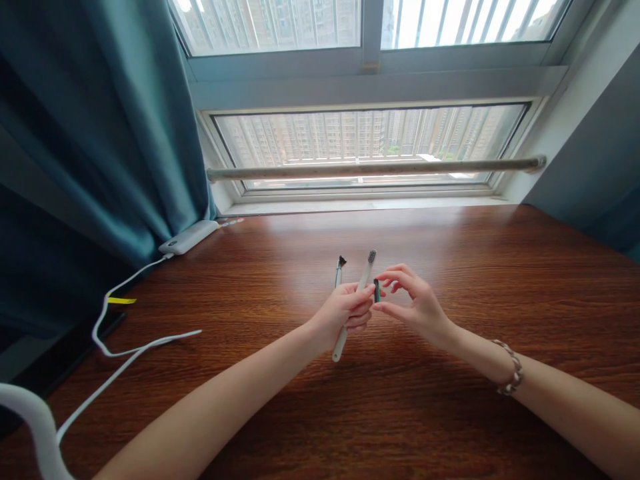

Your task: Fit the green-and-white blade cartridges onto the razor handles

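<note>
Broadly, a brown wooden table [400, 413] fills most of the view, below a barred window [320, 137] and beside a blue curtain [115, 133]. A pale rail [300, 172] crosses in front of the lower pane. Over the middle of the table, the person's two hands meet. The left hand [345, 309] is closed around a toothbrush [367, 272], bristles up and handle tilted, together with a slim stick [339, 275] with a dark tip. The right hand [417, 303] pinches a small dark piece [377, 291] with a green edge, fingertips above and thumb below; whether the left thumb also touches it cannot be told.

Good handling here would seem to call for a steady left fist, so the two long things do not twist apart, and a light pinch on the piece's ends, since a hard squeeze could make it slip. Working low over the wood looks wise.

Off to the left lie a white cord [173, 338] and a white box [189, 238]; a bracelet [513, 370] circles the right wrist, clear of the fingers.
</note>
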A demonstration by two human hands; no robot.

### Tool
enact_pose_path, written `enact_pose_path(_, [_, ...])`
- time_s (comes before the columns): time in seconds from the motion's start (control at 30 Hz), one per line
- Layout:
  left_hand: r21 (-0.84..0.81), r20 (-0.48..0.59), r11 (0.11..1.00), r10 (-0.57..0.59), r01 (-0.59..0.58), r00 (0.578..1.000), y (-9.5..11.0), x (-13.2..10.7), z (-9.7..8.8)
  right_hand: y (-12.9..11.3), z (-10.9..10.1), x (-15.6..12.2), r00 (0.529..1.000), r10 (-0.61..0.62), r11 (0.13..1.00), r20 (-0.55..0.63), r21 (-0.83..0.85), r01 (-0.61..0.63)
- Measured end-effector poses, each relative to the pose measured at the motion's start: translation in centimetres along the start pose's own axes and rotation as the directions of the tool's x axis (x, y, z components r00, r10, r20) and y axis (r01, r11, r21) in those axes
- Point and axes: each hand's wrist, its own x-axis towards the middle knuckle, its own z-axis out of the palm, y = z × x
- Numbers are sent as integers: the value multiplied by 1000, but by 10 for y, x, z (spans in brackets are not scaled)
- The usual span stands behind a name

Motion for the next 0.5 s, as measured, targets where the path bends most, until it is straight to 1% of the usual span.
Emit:
enact_pose_path(0.17, [21,-74,999,30,-29,997,-2,1,2,5,-1,0,999,19,1000,32,24,-20])
enact_pose_path(0.37, [34,-67,999,5,-3,998,-2,1,2,6,-1,1,997,18,1000,69,20,-20])
enact_pose_path(0.43, [50,-78,999,25,-21,997,-3,1,2,8,-1,2,995,65,994,76,83,-72])
enact_pose_path(0.5, [93,-131,993,89,-77,987,-4,2,1,13,-1,3,981,181,952,72,237,-194])
